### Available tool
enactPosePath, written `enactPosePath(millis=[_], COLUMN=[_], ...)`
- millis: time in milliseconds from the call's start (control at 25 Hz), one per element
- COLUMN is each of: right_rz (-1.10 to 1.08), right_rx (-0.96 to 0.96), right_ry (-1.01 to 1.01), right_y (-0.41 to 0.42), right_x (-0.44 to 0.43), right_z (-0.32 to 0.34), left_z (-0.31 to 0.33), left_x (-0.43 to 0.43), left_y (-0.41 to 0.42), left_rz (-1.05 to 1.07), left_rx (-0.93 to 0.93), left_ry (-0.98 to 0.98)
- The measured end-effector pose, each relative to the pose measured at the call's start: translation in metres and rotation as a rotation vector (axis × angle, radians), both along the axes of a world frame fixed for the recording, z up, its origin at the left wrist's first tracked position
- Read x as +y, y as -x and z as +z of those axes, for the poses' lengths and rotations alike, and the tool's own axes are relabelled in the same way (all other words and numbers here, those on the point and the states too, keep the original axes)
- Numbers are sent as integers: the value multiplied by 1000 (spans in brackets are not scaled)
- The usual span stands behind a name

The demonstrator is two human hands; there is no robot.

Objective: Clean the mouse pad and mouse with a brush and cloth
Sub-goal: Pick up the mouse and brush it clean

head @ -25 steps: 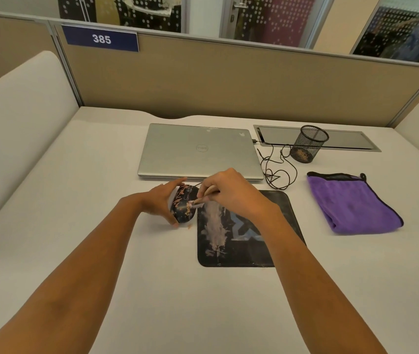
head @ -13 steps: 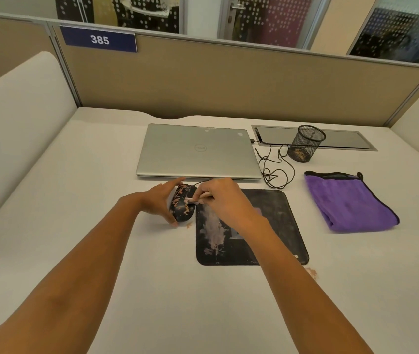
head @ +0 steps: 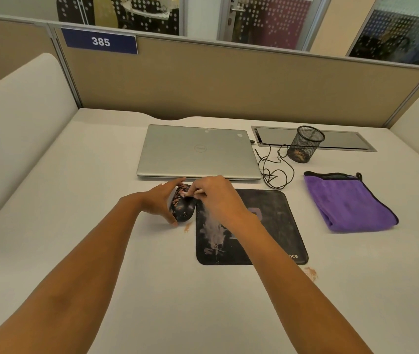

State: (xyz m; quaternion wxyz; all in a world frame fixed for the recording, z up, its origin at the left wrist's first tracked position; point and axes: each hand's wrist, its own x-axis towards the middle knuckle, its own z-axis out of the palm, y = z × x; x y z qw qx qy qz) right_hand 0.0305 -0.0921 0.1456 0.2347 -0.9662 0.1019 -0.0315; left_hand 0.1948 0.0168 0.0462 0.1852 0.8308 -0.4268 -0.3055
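The white desk (head: 75, 226) carries everything, and the black mouse pad (head: 275, 215), smeared with pale dust on its left half, lies near its middle. Beyond the mouse pad sits a closed silver laptop (head: 198, 152). To the right of the mouse pad, well apart from it, lies a folded purple cloth (head: 349, 200). The left hand (head: 157, 200) is just off the pad's left edge, its fingers and thumb wrapped round a black mouse (head: 181, 209) that stands on the desk right beside the pad's far left corner and is streaked with pinkish dust. The right hand (head: 216, 195) hangs over that same corner, its fingers pinching a small wooden-handled brush (head: 198, 192) whose pale bristles touch the top of the mouse. Beyond the pad's far right corner stands a black mesh cup (head: 305, 144), with a thin dark cable (head: 275, 172) looped between it and the pad. Small patches of brownish powder (head: 310, 273) lie on the desk off the pad's near right corner and off its left edge.
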Motion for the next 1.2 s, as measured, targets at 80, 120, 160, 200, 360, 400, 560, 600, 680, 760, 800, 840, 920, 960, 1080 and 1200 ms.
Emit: enactPosePath(millis=[80,120,160,200,360,400,560,600,680,760,800,840,920,960,1080,1200], right_rz=[33,53,80,111,40,-6,-28,-16,3,37,32,38,11,-7,0,-53], right_rx=[14,29,69,113,62,3,-64,-33,-89,-130,-178,-171,-132,-128,-101,-62], right_ry=[57,88,105,115,49,22,6,15,76,53,92,81,42,9,7,-81], right_y=[5,9,13,17,26,28,29,31,35,45,48,51,50,49,45,45], right_x=[5,7,8,9,9,10,19,25,34,40,39,38,34,29,29,26], right_z=[-2,-4,-4,-3,-3,-5,-24,-25,-28,-23,-25,-24,-23,-29,-37,-29], left_z=[0,0,-1,-1,-1,-1,0,1,1,1,1,0,1,1,2,2], left_x=[0,0,-1,-1,-1,-1,-1,0,1,2,2,2,2,1,0,0], left_y=[0,0,0,0,-1,-1,1,1,0,0,0,0,0,1,2,2], left_rz=[2,0,-1,-4,-6,-5,1,4,9,5,4,7,11,10,5,3], left_rx=[-7,-10,-13,-13,-11,-13,-9,-7,-3,-5,-7,-6,2,7,2,10], left_ry=[3,4,4,7,6,3,-1,3,8,9,10,11,14,14,18,22])
